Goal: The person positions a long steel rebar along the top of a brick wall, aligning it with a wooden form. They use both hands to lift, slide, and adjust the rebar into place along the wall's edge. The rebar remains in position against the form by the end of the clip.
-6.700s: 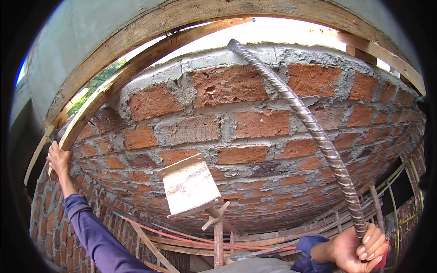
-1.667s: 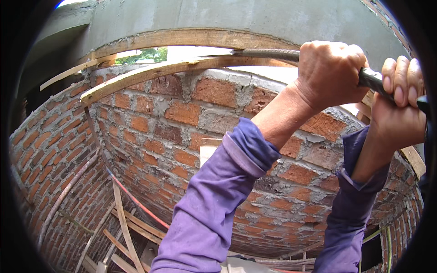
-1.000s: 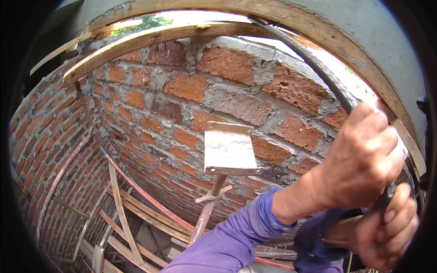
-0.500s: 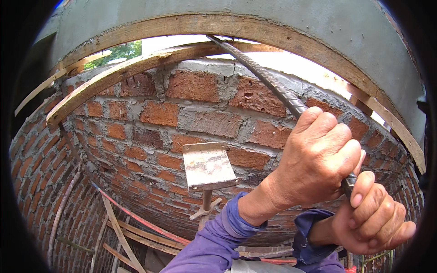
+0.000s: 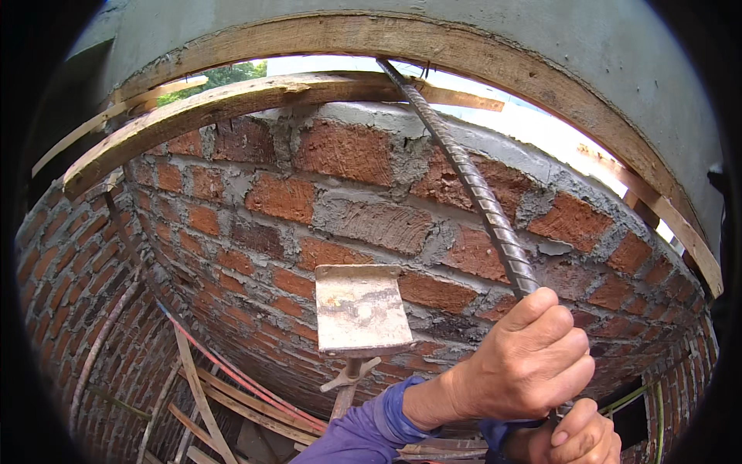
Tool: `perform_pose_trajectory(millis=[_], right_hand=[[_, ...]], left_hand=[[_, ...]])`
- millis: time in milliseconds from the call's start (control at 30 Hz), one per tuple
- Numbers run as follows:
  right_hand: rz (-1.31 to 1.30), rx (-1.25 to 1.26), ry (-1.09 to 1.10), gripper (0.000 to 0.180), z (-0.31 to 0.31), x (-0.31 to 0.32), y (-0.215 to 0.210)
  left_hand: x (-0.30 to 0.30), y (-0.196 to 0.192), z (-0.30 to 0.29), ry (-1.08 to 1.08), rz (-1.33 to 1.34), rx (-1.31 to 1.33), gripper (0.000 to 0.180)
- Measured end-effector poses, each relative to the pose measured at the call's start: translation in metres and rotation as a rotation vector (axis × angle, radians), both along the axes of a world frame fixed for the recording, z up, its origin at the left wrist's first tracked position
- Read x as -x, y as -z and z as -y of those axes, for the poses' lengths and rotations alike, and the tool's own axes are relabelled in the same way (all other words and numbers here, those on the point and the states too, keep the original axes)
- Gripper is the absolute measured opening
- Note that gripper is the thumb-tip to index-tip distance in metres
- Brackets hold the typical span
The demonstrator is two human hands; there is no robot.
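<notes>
My left hand [image 5: 529, 356] is closed in a fist round a ribbed steel bar [image 5: 483, 197]. Just below it, at the lower edge, my right hand [image 5: 586, 439] is also closed, its fingers curled round the bar's lower end, which is mostly hidden. The bar slants up and left to the gap beneath a long wooden board [image 5: 325, 35] edging the grey concrete. Near its tip it passes a loose wooden plank [image 5: 232, 100] with nails sticking out. This plank lies in the gap above the brick wall [image 5: 340, 155].
A prop with a flat metal head plate [image 5: 363, 309] stands before the wall, left of my hands. Wooden battens [image 5: 205, 390] and a red pole [image 5: 247, 379] cross at the lower left. Grey concrete [image 5: 502, 15] hangs overhead.
Both hands have moved down and slightly left with the bar, which now stands steeper. The loose plank's left end sits further left and higher in view. The view has shifted somewhat.
</notes>
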State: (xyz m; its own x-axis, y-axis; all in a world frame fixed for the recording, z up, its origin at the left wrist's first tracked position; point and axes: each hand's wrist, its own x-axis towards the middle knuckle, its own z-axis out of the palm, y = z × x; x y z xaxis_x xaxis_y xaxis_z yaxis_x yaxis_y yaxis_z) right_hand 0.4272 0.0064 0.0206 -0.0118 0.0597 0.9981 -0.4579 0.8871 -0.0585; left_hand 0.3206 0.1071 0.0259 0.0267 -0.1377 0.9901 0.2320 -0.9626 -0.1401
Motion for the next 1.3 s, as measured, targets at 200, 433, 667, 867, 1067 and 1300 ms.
perform_pose_trajectory(millis=[200,433,667,867,1067,1300], right_hand=[[0.232,-0.051,-0.010,0.041,-0.021,-0.021,-0.009],[0.396,-0.142,-0.046,0.045,-0.020,-0.030,-0.020],[0.254,-0.010,0.046,0.055,-0.009,-0.027,-0.050],[0.019,0.100,0.039,0.057,0.025,-0.062,-0.063],[0.122,-0.117,-0.139,0.047,0.045,-0.094,-0.046],[-0.021,0.036,0.007,0.066,0.014,-0.132,-0.020]], left_hand=[[-0.006,-0.015,0.003,-0.022,0.028,0.035,0.023],[-0.009,0.000,0.002,-0.036,0.029,0.055,0.028],[-0.002,-0.049,-0.027,-0.180,0.207,-0.113,0.026],[-0.034,-0.074,-0.057,-0.173,0.176,-0.212,0.035],[-0.076,-0.057,-0.035,-0.044,0.150,-0.264,0.036],[-0.097,-0.044,-0.067,-0.202,0.065,-0.200,0.034]])
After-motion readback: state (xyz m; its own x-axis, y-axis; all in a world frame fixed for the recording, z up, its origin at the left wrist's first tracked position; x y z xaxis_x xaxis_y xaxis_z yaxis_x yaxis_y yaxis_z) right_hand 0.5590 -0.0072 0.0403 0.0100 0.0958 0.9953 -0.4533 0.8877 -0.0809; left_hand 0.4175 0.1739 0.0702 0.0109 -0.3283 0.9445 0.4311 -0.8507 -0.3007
